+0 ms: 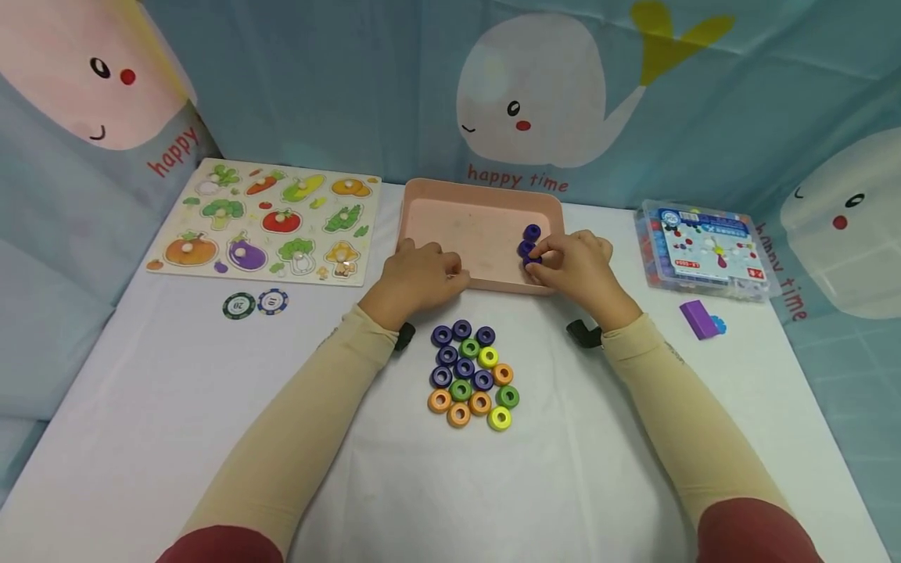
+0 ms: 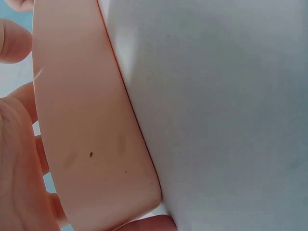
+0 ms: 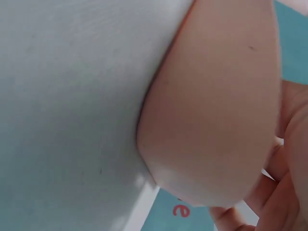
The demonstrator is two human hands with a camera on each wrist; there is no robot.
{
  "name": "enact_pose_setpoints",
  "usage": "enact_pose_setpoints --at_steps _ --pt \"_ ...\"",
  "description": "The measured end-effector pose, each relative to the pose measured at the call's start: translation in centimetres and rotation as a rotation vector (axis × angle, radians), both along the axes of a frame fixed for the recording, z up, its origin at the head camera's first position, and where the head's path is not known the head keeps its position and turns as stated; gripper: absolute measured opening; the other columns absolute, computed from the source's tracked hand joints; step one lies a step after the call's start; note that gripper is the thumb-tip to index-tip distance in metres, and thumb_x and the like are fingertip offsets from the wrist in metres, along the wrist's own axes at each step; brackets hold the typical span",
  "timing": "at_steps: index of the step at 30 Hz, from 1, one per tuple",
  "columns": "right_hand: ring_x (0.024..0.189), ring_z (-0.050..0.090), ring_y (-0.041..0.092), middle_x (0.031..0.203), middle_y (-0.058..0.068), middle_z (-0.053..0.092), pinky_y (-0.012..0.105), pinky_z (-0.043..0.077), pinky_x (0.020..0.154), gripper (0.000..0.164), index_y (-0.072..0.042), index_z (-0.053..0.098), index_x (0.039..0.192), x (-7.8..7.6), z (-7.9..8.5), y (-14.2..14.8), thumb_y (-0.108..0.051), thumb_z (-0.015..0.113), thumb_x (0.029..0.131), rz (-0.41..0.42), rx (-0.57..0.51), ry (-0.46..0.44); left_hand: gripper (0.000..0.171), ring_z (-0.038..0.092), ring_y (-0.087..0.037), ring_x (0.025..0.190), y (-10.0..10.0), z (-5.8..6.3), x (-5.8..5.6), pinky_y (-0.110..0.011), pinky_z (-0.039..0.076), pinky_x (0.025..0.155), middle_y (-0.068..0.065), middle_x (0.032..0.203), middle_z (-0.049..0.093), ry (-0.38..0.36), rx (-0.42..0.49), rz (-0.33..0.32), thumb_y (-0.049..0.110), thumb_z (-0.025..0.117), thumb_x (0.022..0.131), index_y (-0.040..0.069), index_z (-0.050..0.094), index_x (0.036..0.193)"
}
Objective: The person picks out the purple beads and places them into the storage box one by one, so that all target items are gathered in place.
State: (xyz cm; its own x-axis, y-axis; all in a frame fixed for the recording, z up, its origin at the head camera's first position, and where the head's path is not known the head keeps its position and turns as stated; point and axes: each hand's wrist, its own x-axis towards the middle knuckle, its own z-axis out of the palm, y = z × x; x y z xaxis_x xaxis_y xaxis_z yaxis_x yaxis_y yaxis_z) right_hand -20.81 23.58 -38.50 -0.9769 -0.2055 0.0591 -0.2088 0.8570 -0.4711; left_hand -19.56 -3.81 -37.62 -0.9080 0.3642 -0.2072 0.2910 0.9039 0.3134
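My right hand (image 1: 580,266) reaches over the front right part of a pink tray (image 1: 457,227). Its thumb and index finger pinch a dark purple ring (image 1: 531,263), partly hidden by the fingertips. Two more purple rings (image 1: 532,232) sit just behind it in a row along the tray's right side. My left hand (image 1: 418,275) rests over the tray's front left corner, its fingers bent loosely across the rim and holding no ring. Both wrist views show the tray's outer wall (image 2: 91,115), which hides most of the fingers and the rings.
In front of the tray lies a cluster of purple, green, yellow and orange rings (image 1: 461,389). A vegetable puzzle board (image 1: 263,223) and two poker chips (image 1: 239,306) are at left. At right stand a clear box of beads (image 1: 711,250) and a purple block (image 1: 698,320).
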Motion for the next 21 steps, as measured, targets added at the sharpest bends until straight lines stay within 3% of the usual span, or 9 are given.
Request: enact_pose_setpoints --at_steps 14,21 --pt "0.116 0.045 0.032 0.105 0.005 0.071 0.058 0.014 0.104 0.021 -0.018 0.075 0.101 -1.3 0.0 -1.0 -0.034 0.077 0.087 -0.015 0.056 -0.008 0.047 0.043 -0.032 0.101 0.2 0.1 0.0 -0.051 0.048 0.080 -0.005 0.125 0.059 -0.003 -0.006 0.012 0.053 0.039 0.095 0.027 0.065 0.124" --pt "0.111 0.053 0.030 0.103 0.001 0.073 0.060 0.019 0.103 0.017 -0.021 0.076 0.098 -0.6 0.5 -1.6 -0.035 0.075 0.088 0.021 0.054 0.031 0.049 0.044 -0.032 0.102 0.1 -0.2 -0.1 -0.051 0.048 0.083 -0.006 0.127 0.059 -0.006 -0.011 0.011 0.053 0.040 0.095 0.026 0.065 0.126"
